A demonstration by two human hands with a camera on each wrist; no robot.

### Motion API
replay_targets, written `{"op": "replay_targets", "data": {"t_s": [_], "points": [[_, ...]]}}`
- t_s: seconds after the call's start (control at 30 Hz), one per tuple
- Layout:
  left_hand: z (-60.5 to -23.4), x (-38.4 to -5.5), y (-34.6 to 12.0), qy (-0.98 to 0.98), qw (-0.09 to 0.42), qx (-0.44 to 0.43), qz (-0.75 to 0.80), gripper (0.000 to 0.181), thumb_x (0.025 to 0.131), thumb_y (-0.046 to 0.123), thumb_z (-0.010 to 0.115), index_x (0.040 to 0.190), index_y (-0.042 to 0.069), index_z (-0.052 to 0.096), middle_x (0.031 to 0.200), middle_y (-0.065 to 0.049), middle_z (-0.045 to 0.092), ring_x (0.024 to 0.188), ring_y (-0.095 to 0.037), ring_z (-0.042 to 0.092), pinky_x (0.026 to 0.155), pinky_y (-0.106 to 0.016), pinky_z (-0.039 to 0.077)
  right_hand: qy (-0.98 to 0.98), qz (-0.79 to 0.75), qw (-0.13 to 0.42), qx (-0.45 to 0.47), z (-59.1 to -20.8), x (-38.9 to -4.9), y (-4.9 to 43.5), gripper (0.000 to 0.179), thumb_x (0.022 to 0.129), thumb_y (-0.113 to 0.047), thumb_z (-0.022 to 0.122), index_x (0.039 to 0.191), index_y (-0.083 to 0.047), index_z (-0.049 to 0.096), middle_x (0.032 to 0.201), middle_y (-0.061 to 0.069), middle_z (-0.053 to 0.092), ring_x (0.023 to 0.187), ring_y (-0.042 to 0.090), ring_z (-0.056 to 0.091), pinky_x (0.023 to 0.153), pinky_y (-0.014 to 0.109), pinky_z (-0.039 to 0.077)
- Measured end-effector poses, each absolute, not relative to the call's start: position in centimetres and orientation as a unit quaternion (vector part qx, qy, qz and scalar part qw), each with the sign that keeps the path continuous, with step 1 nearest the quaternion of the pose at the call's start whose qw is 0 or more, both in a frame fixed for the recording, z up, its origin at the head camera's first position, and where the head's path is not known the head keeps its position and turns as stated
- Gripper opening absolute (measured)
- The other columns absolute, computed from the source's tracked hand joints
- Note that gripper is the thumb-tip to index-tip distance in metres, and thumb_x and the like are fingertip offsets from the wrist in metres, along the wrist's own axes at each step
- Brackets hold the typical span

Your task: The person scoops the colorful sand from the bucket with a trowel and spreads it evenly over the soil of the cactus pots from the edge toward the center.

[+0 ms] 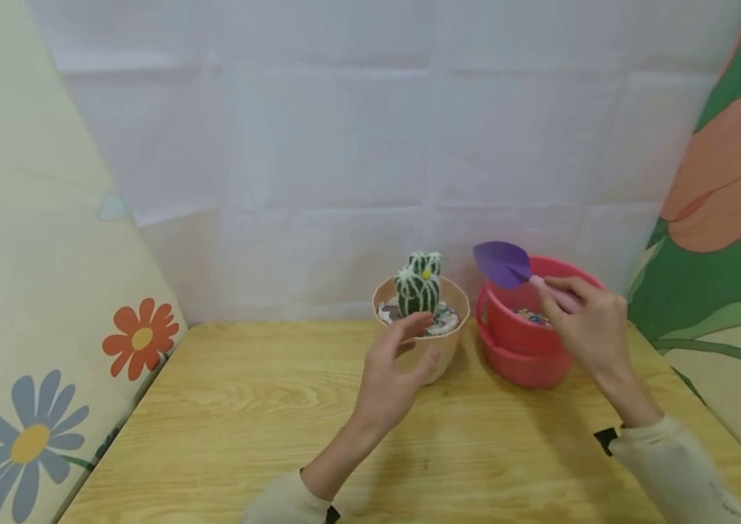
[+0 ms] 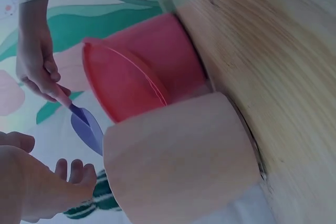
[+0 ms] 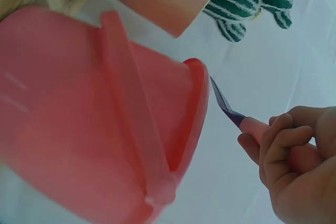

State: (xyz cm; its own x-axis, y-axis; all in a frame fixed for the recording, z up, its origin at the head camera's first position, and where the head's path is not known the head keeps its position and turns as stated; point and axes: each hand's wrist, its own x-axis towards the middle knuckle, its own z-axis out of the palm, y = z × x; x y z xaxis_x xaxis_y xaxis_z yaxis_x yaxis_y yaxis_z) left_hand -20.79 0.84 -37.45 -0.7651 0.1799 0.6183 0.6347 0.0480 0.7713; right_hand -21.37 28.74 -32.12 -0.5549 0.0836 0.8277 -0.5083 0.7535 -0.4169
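Note:
My right hand (image 1: 589, 327) grips the pink handle of a small trowel (image 1: 503, 263), whose purple blade points left over the rim of a red bucket (image 1: 521, 364). Multicoloured bits (image 1: 533, 317) lie inside that bucket. To its left stands a peach flowerpot (image 1: 452, 346) holding a green cactus (image 1: 419, 291) with white stripes and a yellow dot. White and coloured pieces surround the cactus base. My left hand (image 1: 391, 378) is raised at the pot's near side, fingers apart and slightly bent, holding nothing. In the left wrist view, its fingers (image 2: 76, 174) appear close to the cactus.
Pot and bucket stand side by side at the back of a wood-grain table (image 1: 246, 422). Behind them hangs a creased white sheet (image 1: 344, 145). Flower-patterned panels flank the table, with a red flower (image 1: 141, 338) on the left one.

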Motion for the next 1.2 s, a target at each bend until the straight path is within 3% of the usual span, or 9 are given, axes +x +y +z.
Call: {"op": "replay_targets", "data": {"t_s": [0.23, 0.47, 0.7, 0.87, 1.0, 1.2], "points": [[-37.3, -21.1, 3.9, -0.691, 0.103, -0.283, -0.657, 0.041, 0.096, 0.006, 0.068, 0.136, 0.008, 0.06, 0.125, -0.006, 0.065, 0.114, -0.028, 0.062, 0.099, -0.044, 0.053, -0.82, 0.276, 0.474, 0.162, -31.6, -21.2, 30.2, 0.015, 0.085, -0.002, 0.078, 0.097, 0.006, 0.076, 0.085, 0.018, 0.075, 0.071, 0.033, 0.073, 0.064, 0.0, 0.04], [-37.9, -21.6, 6.9, -0.689, 0.103, -0.285, -0.658, 0.043, 0.094, 0.003, 0.066, 0.136, 0.009, 0.06, 0.122, -0.004, 0.066, 0.107, -0.023, 0.065, 0.091, -0.037, 0.057, -0.833, 0.251, 0.464, 0.169, -31.3, -21.1, 31.3, 0.014, 0.084, -0.002, 0.077, 0.097, 0.005, 0.077, 0.084, 0.016, 0.075, 0.069, 0.032, 0.073, 0.068, -0.001, 0.038], [-38.2, -22.0, 9.4, -0.687, 0.106, -0.28, -0.662, 0.05, 0.091, 0.002, 0.065, 0.14, 0.005, 0.057, 0.127, -0.016, 0.064, 0.102, -0.024, 0.066, 0.086, -0.032, 0.059, -0.846, 0.259, 0.433, 0.172, -31.3, -20.9, 32.5, 0.012, 0.087, -0.002, 0.076, 0.098, 0.003, 0.076, 0.087, 0.018, 0.075, 0.07, 0.031, 0.073, 0.059, 0.001, 0.041], [-38.2, -22.0, 10.6, -0.695, 0.102, -0.272, -0.658, 0.052, 0.09, 0.002, 0.064, 0.142, 0.006, 0.056, 0.128, -0.015, 0.064, 0.104, -0.03, 0.066, 0.088, -0.032, 0.058, -0.86, 0.238, 0.417, 0.175, -31.3, -20.6, 33.4, 0.014, 0.087, 0.001, 0.074, 0.1, 0.004, 0.075, 0.091, 0.02, 0.074, 0.057, 0.026, 0.069, 0.044, 0.011, 0.036], [-38.3, -22.2, 11.4, -0.686, 0.075, -0.233, -0.685, 0.048, 0.09, 0.003, 0.064, 0.138, 0.006, 0.06, 0.122, -0.012, 0.068, 0.101, -0.024, 0.067, 0.088, -0.03, 0.057, -0.871, 0.224, 0.395, 0.186, -31.1, -20.7, 34.1, 0.016, 0.087, 0.004, 0.072, 0.103, 0.004, 0.074, 0.094, 0.021, 0.074, 0.054, 0.019, 0.066, 0.039, 0.015, 0.032], [-38.5, -22.5, 12.4, -0.643, 0.002, -0.152, -0.75, 0.048, 0.088, 0.001, 0.066, 0.135, 0.0, 0.059, 0.115, -0.012, 0.069, 0.096, -0.023, 0.068, 0.087, -0.034, 0.058, -0.883, 0.206, 0.361, 0.218, -31.3, -21.7, 34.6, 0.015, 0.088, 0.006, 0.072, 0.102, 0.004, 0.073, 0.098, 0.019, 0.074, 0.068, 0.025, 0.072, 0.045, 0.02, 0.044]]}}
